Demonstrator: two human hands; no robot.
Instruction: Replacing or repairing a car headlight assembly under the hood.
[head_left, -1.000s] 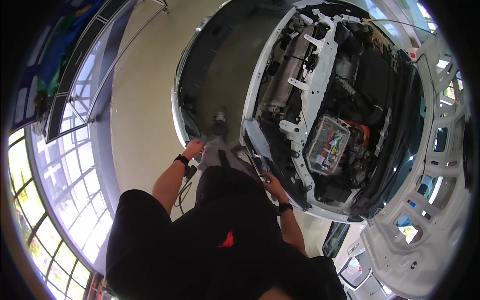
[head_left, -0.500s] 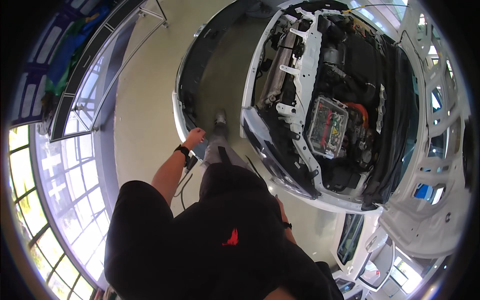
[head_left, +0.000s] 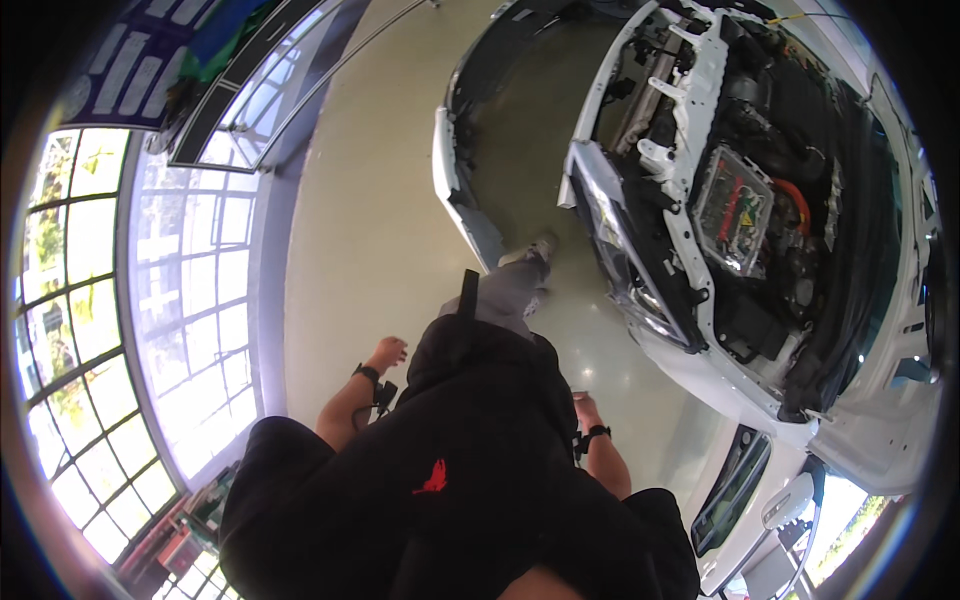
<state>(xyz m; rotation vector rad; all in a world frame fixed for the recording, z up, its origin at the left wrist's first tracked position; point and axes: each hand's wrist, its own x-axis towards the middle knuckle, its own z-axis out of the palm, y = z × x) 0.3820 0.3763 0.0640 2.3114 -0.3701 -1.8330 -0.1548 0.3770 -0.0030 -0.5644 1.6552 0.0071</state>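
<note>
My left hand point(head_left: 388, 353) hangs low beside my left thigh, over the pale floor. Its fingers are loosely bent, with nothing visible in them. A black band point(head_left: 368, 374) circles that wrist, and a small dark device point(head_left: 383, 395) with a cable sits by it. At my right side, my right hand point(head_left: 586, 411) is partly hidden by my black shirt; its fingers look loose and I see nothing held. It also wears a dark wristband point(head_left: 597, 432). The white car point(head_left: 680, 375) stands to my right, its front end stripped; neither hand touches it.
A detached bumper cover point(head_left: 445, 170) lies on the floor ahead. The headlight point(head_left: 632, 265) and the engine bay with a clear-covered box point(head_left: 735, 212) face me. A framed glass panel point(head_left: 255, 120) stands far left, near tall windows point(head_left: 80, 310).
My body has turned and stepped, so the car and bumper cover now sit farther right. The left hand has come away from the bumper cover; more of the right hand shows.
</note>
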